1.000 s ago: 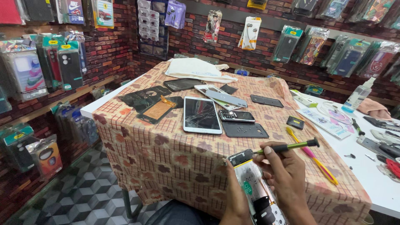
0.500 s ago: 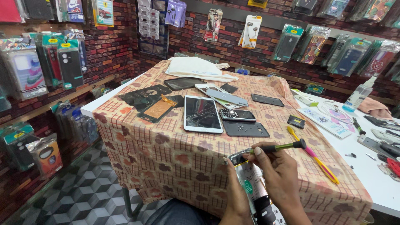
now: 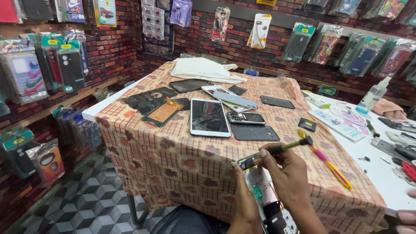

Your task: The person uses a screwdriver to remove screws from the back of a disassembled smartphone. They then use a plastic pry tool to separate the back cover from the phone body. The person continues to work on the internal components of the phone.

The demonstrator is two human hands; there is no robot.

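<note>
Opened phone: I see the opened phone (image 3: 264, 197), back cover off and its board bare, at 5 o'clock in the head view, held off the near table edge above the lap.
Left hand: my left hand (image 3: 243, 203) comes up from 6 o'clock, palm cupping the phone's left edge, fingers clasped round the body from beneath; thumb lies along the upper left corner.
Right hand: my right hand (image 3: 291, 180) crosses over the phone from 5 o'clock, wrist bent inward, knuckles up, fingertips pinched tight on the screwdriver (image 3: 288, 146).
Screwdriver: black and yellow-green handle pointing to 2 o'clock; the tip end meets the phone's top edge, exact contact hidden by the fingers.
Pink tool: a pink and yellow tool (image 3: 330, 164) lies just beside the right hand, at 3 o'clock of it, on the cloth.
Tablecloth: checked orange tablecloth (image 3: 173, 160) hangs over the near edge.
Beyond, 12 o'clock: white tablet (image 3: 209, 117) with cracked glass, keypad phone (image 3: 245, 118) and a dark back cover (image 3: 255, 132) just beside it.
Far right: edge of another person's hand (image 3: 407, 215) at 4 o'clock, well apart.
</note>
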